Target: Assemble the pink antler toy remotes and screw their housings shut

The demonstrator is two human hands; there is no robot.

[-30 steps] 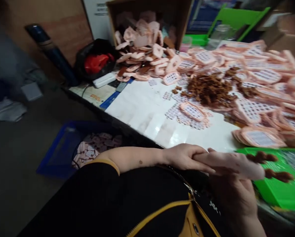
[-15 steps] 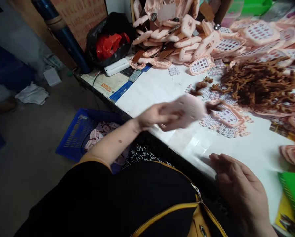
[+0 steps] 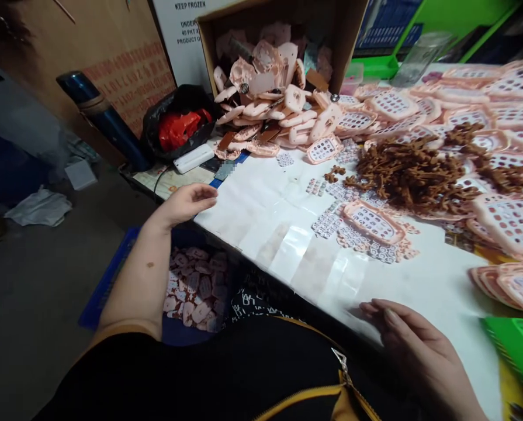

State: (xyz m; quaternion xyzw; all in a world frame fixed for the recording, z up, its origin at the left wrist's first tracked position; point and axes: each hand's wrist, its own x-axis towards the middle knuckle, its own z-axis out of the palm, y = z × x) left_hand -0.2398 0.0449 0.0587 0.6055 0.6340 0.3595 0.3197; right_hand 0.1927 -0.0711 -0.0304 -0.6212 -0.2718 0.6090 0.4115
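My left hand [image 3: 186, 203] hangs at the table's near edge above a blue plastic basket [image 3: 107, 278], holding nothing, its fingers loosely curled. The basket holds a heap of small pink moulded pieces [image 3: 195, 286]. My right hand [image 3: 412, 339] rests on the white table covering [image 3: 261, 228] near the front edge, fingers apart and holding nothing. Beyond it lies a pink perforated plastic frame [image 3: 372, 222] among small loose perforated bits. A tangled pile of brown sprue pieces [image 3: 412, 178] sits further back, and stacked pink perforated frames [image 3: 511, 222] cover the right side.
A tipped cardboard box [image 3: 283, 35] spills pink pieces at the back. A black bag with red inside [image 3: 177, 123], a blue flask [image 3: 103, 120], a white power bank [image 3: 193, 158] and a blurred phone [image 3: 225, 171] stand at the far left corner. A green basket [image 3: 518, 345] sits at lower right.
My left hand has moved left to the table edge and no longer holds the pink piece. My right hand has stayed on the table, and the view has swung slightly.
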